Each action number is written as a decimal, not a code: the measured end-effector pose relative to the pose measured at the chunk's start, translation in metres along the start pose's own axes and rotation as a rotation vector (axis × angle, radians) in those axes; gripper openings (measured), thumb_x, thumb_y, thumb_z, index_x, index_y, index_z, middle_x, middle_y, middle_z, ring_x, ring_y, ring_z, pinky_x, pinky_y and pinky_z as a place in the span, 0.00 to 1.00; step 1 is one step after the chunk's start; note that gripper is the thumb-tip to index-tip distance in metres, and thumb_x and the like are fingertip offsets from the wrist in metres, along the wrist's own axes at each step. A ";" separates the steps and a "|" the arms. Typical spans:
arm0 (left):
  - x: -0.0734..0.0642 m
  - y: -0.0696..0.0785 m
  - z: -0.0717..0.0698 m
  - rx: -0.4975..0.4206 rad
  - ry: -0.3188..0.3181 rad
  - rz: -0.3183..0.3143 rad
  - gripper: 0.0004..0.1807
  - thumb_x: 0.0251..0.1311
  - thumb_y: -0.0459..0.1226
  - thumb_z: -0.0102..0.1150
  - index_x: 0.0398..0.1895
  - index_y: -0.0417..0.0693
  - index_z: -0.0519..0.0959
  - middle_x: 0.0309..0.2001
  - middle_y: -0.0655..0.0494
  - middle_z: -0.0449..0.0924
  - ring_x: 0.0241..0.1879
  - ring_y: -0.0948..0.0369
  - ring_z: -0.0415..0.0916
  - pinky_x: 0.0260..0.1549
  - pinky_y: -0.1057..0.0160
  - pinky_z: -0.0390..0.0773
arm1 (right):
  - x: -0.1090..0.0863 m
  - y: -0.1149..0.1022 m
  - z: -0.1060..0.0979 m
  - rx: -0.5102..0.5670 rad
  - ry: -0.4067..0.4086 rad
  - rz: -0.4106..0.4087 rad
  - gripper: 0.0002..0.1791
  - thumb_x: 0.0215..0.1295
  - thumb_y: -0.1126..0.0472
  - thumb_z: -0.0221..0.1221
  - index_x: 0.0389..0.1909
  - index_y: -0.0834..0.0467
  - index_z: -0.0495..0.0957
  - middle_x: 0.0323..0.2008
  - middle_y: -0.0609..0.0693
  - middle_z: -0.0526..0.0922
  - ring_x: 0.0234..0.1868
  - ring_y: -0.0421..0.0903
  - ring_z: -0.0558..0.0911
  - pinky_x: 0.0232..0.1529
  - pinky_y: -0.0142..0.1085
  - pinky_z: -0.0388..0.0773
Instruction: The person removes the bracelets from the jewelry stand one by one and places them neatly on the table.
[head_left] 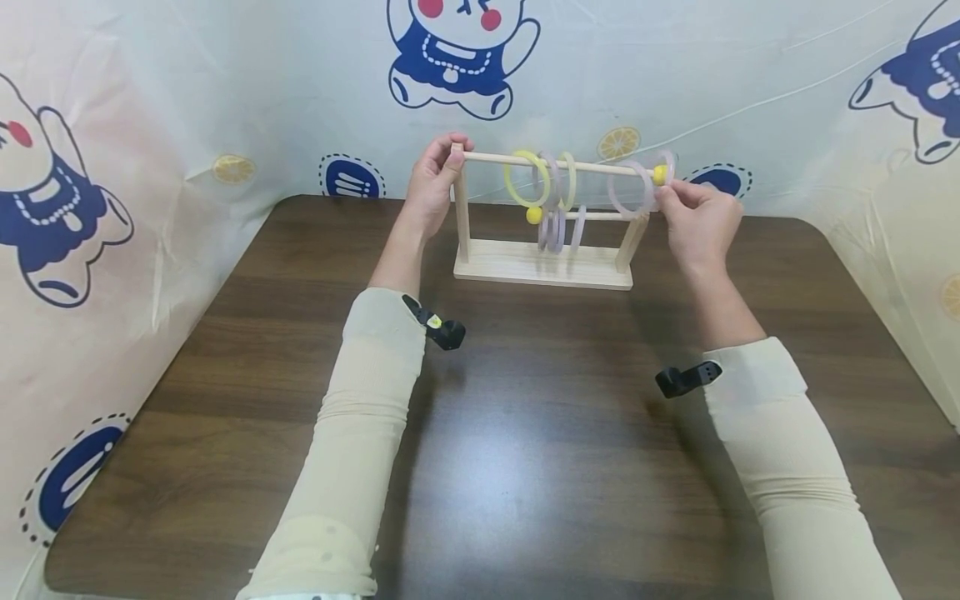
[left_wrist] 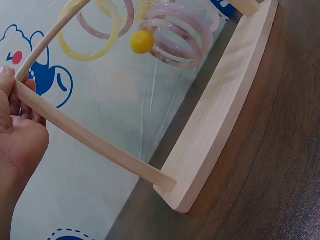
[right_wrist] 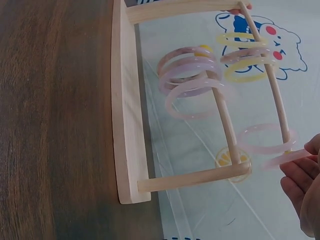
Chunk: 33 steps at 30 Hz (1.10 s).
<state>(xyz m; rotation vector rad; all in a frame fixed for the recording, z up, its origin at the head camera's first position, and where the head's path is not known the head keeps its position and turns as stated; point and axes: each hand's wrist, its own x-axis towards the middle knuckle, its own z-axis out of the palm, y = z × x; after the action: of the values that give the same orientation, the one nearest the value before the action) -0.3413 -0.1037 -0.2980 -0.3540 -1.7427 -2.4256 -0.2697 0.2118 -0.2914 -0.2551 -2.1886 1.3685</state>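
Observation:
A light wooden bangle stand (head_left: pixel 540 265) with two rods stands at the table's far side. My left hand (head_left: pixel 431 187) grips the top of its left upright (left_wrist: pixel 90 132), where the upper rod (head_left: pixel 592 166) joins. With thumb and fingers, my right hand (head_left: pixel 703 223) pinches a pale pink-lilac bangle (right_wrist: pixel 284 159) at that rod's free right end, by a yellow ball (head_left: pixel 660 175); whether the ball is inside it I cannot tell. Farther along hang another pale lilac bangle (right_wrist: pixel 265 148), yellow bangles (left_wrist: pixel 64 46) and a mauve one. Several lilac bangles (right_wrist: pixel 192 115) hang on the lower rod (right_wrist: pixel 226 127).
The lower rod ends at the left in another yellow ball (left_wrist: pixel 142 42). Beneath the stand spreads a dark wooden table (head_left: pixel 525 433). A printed curtain (head_left: pixel 285 100) with cartoon figures rises close behind the stand and along both sides.

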 end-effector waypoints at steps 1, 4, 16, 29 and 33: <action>0.000 0.000 0.000 0.001 0.000 0.002 0.07 0.65 0.31 0.49 0.43 0.46 0.75 0.43 0.56 0.76 0.49 0.61 0.69 0.52 0.67 0.64 | 0.000 0.001 0.000 -0.005 0.007 -0.009 0.14 0.59 0.56 0.64 0.42 0.60 0.83 0.42 0.55 0.84 0.36 0.37 0.78 0.35 0.23 0.74; 0.001 0.000 0.000 0.004 -0.005 0.006 0.07 0.66 0.31 0.49 0.44 0.46 0.74 0.43 0.56 0.76 0.49 0.61 0.69 0.52 0.67 0.64 | 0.000 0.003 0.000 -0.034 0.036 -0.056 0.13 0.59 0.56 0.64 0.41 0.60 0.84 0.40 0.55 0.85 0.32 0.34 0.77 0.32 0.21 0.72; 0.000 0.001 0.001 -0.009 0.003 0.012 0.07 0.65 0.30 0.49 0.43 0.45 0.75 0.42 0.56 0.76 0.49 0.61 0.69 0.53 0.67 0.64 | -0.004 0.005 -0.002 -0.082 0.084 -0.098 0.12 0.61 0.55 0.62 0.41 0.58 0.84 0.39 0.53 0.85 0.31 0.34 0.77 0.31 0.22 0.70; -0.001 0.000 0.000 0.006 0.009 0.001 0.07 0.66 0.31 0.49 0.43 0.46 0.75 0.43 0.56 0.76 0.50 0.61 0.69 0.53 0.67 0.64 | -0.012 0.010 -0.005 -0.176 0.203 -0.390 0.11 0.62 0.59 0.58 0.38 0.61 0.85 0.34 0.55 0.85 0.34 0.52 0.85 0.40 0.24 0.73; 0.000 0.000 0.000 0.025 0.006 0.001 0.07 0.65 0.32 0.50 0.44 0.46 0.75 0.44 0.56 0.76 0.51 0.61 0.69 0.53 0.66 0.64 | -0.014 0.010 -0.004 -0.139 0.226 -0.408 0.12 0.62 0.58 0.58 0.39 0.61 0.85 0.36 0.55 0.85 0.35 0.50 0.85 0.37 0.17 0.70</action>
<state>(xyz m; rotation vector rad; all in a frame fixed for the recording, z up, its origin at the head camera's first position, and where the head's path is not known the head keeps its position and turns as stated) -0.3413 -0.1037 -0.2985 -0.3449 -1.7679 -2.3996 -0.2570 0.2137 -0.3031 -0.0078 -2.0084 0.9196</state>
